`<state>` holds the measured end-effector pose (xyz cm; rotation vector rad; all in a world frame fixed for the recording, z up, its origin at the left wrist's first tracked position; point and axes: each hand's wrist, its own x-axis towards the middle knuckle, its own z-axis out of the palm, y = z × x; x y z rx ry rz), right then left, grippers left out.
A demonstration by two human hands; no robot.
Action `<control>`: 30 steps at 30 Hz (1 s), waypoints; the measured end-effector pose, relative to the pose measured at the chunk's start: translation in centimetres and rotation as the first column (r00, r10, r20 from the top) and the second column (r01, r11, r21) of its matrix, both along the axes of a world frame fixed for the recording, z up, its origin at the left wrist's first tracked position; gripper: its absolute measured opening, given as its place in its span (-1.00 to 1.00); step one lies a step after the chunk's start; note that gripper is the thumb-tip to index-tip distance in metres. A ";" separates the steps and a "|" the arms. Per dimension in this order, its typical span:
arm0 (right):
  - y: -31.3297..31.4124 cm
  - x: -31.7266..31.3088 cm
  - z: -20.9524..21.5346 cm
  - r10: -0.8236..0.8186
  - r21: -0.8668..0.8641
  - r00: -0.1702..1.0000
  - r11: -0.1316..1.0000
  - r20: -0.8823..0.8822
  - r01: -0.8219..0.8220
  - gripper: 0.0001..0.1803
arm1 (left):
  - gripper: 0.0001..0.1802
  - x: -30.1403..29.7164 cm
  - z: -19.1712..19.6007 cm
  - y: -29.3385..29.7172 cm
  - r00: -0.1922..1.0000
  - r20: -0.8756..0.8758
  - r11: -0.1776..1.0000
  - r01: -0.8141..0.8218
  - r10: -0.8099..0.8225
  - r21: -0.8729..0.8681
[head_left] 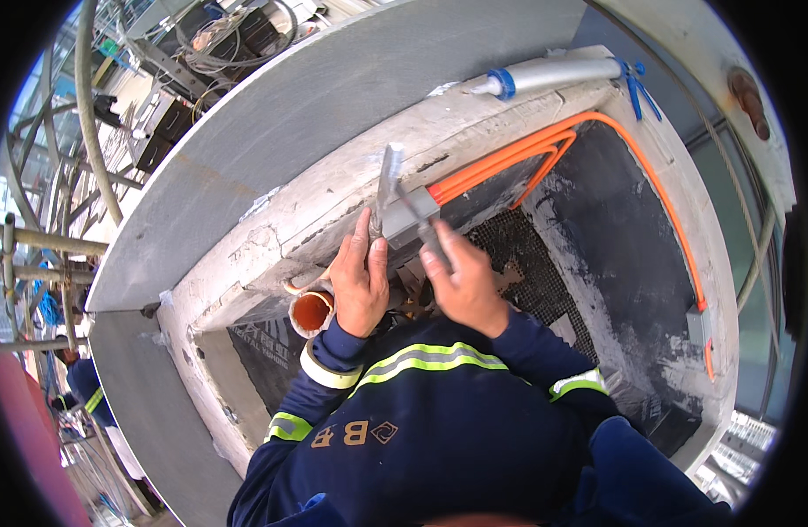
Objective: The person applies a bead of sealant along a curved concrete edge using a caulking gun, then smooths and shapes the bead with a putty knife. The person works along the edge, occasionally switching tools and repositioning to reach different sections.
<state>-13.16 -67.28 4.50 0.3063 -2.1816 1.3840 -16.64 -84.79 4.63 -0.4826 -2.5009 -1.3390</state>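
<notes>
My left hand point(360, 281) grips a putty knife point(388, 180), its index finger stretched along the handle and the whitish metal blade pointing up. Close by on the right, my right hand point(467, 283) is wrapped round the handle of a second narrow flat-bladed tool point(414, 211). That tool slants up and left, its tip beside the putty knife's blade; whether the two touch I cannot tell. Behind both tools is a grey electrical box point(404, 220), fixed to the inner side of the concrete ledge point(325, 206).
Orange conduits point(500, 162) run from the box along the recess wall. A silver-and-blue caulking gun point(557, 77) lies on the far ledge. An open orange-brown pipe end point(311, 312) stands beside my left wrist. Scaffold tubes point(43, 241) and another worker point(86, 382) are at left.
</notes>
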 end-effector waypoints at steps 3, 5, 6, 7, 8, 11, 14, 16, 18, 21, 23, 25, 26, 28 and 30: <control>3.4 0.0 -0.4 0.284 -0.627 0.889 0.779 0.358 0.003 -0.55 | -0.51 0.2 -0.5 -0.3 0.999 -0.052 0.999 -0.008 0.009 0.031; 5.1 -0.7 -0.9 0.484 -0.901 0.839 0.434 0.248 0.016 -0.30 | -0.52 0.5 -0.8 0.0 0.999 -0.031 0.997 -0.012 0.014 0.071; 5.2 -1.1 -1.2 0.597 -0.958 0.780 0.286 0.186 0.010 -0.30 | -0.53 0.8 -0.9 0.2 1.000 0.004 0.995 -0.013 0.013 0.104; 5.0 -1.5 -1.5 0.671 -0.993 0.736 0.113 0.089 0.017 -0.29 | -0.53 1.0 -1.1 0.4 0.998 0.018 0.990 0.059 -0.062 0.131; 4.6 -1.7 -1.8 0.732 -0.998 0.681 -0.062 -0.029 0.024 -0.29 | -0.53 1.3 -1.1 0.6 0.991 0.054 0.978 0.114 -0.125 0.175; 2.1 -1.2 -1.9 0.802 -0.998 0.598 -0.053 -0.015 0.046 -0.29 | -0.51 1.7 -1.2 1.0 0.932 0.198 0.922 0.234 -0.303 0.308; 1.1 0.9 -0.5 0.863 -0.912 0.498 0.269 0.086 -0.308 -0.34 | -0.50 1.3 -1.0 0.8 0.887 0.313 0.907 0.220 -0.340 0.359; 1.1 2.4 0.9 0.858 -0.712 0.386 0.502 0.338 -0.491 -0.36 | -0.51 1.4 -1.1 0.8 0.892 0.117 0.900 0.428 -0.436 0.086; 2.8 2.6 2.5 0.892 -0.779 0.396 0.405 0.220 -0.479 -0.43 | -0.51 1.5 -1.2 0.9 0.921 0.250 0.945 0.248 -0.298 0.213; 5.2 2.8 4.8 0.667 -0.762 0.745 0.493 0.022 -0.419 -0.27 | -0.52 0.8 -1.4 -0.4 0.981 0.191 0.951 -0.077 0.019 0.301; 5.9 1.9 5.8 0.456 -0.652 0.859 0.728 0.231 -0.212 -0.45 | -0.51 0.1 -1.4 -1.8 0.994 0.047 0.941 -0.105 0.095 0.321; 5.3 1.3 6.1 0.245 -0.466 0.898 0.883 0.366 -0.051 -0.60 | -0.45 -0.2 -1.3 -2.9 0.987 -0.008 0.925 -0.147 0.160 0.350; 4.5 1.1 6.1 0.276 -0.461 0.885 0.884 0.374 -0.081 -0.62 | -0.42 -0.1 -1.2 -3.4 0.981 0.032 0.924 -0.190 0.190 0.332; 2.9 1.2 5.9 0.324 -0.457 0.861 0.881 0.391 -0.125 -0.67 | -0.40 0.0 -0.9 -3.8 0.972 0.039 0.924 -0.234 0.233 0.302; 1.2 0.9 5.5 0.360 -0.394 0.864 0.894 0.353 -0.212 -0.64 | -0.40 0.2 -0.5 -3.6 0.967 -0.022 0.931 -0.237 0.252 0.279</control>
